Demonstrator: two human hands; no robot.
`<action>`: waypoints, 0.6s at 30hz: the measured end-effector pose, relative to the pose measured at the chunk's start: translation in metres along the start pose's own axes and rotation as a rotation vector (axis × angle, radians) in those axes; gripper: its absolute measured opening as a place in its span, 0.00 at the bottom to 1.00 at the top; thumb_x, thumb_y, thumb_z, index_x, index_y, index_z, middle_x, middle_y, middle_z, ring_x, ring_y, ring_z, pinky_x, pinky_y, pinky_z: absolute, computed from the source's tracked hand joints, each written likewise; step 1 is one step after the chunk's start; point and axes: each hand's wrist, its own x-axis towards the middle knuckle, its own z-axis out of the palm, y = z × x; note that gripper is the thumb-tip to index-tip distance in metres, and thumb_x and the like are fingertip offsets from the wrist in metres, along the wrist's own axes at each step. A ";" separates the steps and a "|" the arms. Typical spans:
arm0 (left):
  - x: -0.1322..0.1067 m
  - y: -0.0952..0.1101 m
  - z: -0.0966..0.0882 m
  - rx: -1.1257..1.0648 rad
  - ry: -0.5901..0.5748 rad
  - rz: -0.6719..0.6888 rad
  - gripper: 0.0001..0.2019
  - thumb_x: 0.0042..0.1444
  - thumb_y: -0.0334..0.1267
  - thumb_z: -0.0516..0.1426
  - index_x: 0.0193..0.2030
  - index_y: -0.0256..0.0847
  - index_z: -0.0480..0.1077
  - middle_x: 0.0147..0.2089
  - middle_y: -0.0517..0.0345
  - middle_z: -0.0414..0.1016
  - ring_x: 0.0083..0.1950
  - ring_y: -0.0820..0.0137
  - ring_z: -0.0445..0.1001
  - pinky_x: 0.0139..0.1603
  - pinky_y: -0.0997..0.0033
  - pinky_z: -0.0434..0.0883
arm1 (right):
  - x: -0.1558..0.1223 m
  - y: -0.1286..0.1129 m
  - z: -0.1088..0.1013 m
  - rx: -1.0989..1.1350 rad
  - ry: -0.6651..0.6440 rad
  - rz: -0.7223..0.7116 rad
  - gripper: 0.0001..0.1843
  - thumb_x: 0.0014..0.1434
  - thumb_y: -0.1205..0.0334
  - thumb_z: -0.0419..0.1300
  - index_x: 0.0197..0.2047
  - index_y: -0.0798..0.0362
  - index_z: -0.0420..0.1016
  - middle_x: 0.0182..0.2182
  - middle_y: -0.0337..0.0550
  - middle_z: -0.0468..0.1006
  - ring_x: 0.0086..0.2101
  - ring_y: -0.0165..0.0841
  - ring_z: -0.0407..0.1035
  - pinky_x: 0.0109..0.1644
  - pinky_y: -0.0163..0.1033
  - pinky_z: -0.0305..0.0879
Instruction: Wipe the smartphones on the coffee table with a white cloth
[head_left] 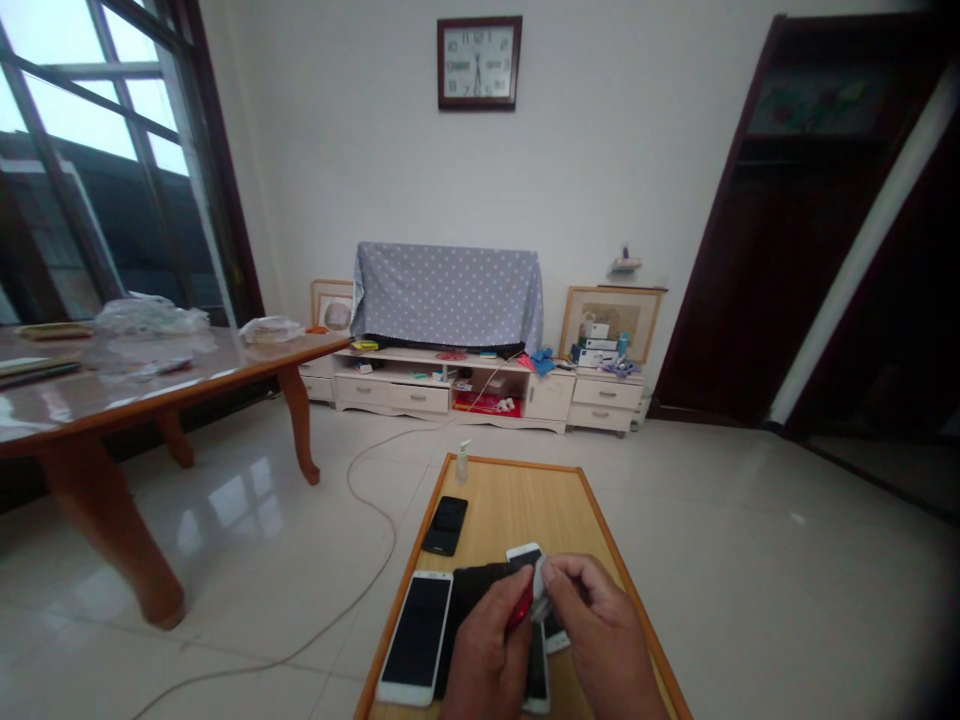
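Observation:
My left hand (486,650) is closed round a small red thing (519,612) that I cannot name. My right hand (600,635) pinches a small white piece (538,578) against it. Both hands hover over the near end of a small wooden table (517,500). Under them lie a white-framed phone (417,637), a black flat thing (469,590), a white phone (526,553) partly hidden by my fingers, and another phone (537,675) mostly covered. A black phone (445,525) lies further up on the left.
A small clear bottle (463,462) stands at the table's far edge. A large wooden table (135,385) stands at left. A white cable (360,560) runs across the tiled floor. A low white cabinet (480,390) with a cloth-covered set stands against the far wall.

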 end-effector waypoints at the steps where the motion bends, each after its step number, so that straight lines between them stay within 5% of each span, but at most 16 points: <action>1: 0.000 0.001 0.000 0.008 -0.006 0.000 0.21 0.67 0.33 0.50 0.66 0.48 0.65 0.64 0.49 0.72 0.63 0.65 0.71 0.66 0.63 0.67 | 0.001 0.000 -0.002 0.003 0.004 0.009 0.18 0.63 0.46 0.60 0.35 0.52 0.79 0.31 0.44 0.77 0.32 0.38 0.71 0.36 0.37 0.68; 7: -0.003 -0.009 0.002 0.032 0.025 0.078 0.25 0.63 0.29 0.53 0.67 0.45 0.63 0.63 0.46 0.72 0.64 0.63 0.71 0.65 0.60 0.69 | -0.013 -0.004 0.002 -0.143 -0.088 -0.148 0.13 0.62 0.51 0.61 0.33 0.51 0.80 0.30 0.43 0.76 0.31 0.36 0.71 0.35 0.36 0.66; 14: -0.002 0.001 0.004 0.037 -0.006 0.066 0.21 0.67 0.33 0.50 0.66 0.48 0.65 0.63 0.48 0.72 0.62 0.66 0.72 0.64 0.64 0.70 | 0.000 0.002 -0.009 -0.088 0.015 -0.037 0.16 0.65 0.48 0.58 0.35 0.51 0.77 0.32 0.43 0.76 0.33 0.38 0.72 0.37 0.37 0.68; 18: -0.003 -0.006 0.003 0.024 0.002 0.102 0.24 0.65 0.31 0.51 0.67 0.46 0.62 0.63 0.47 0.72 0.63 0.64 0.71 0.64 0.61 0.70 | -0.011 -0.001 -0.002 -0.167 -0.083 -0.155 0.13 0.64 0.52 0.59 0.35 0.50 0.79 0.32 0.42 0.76 0.32 0.36 0.71 0.37 0.36 0.67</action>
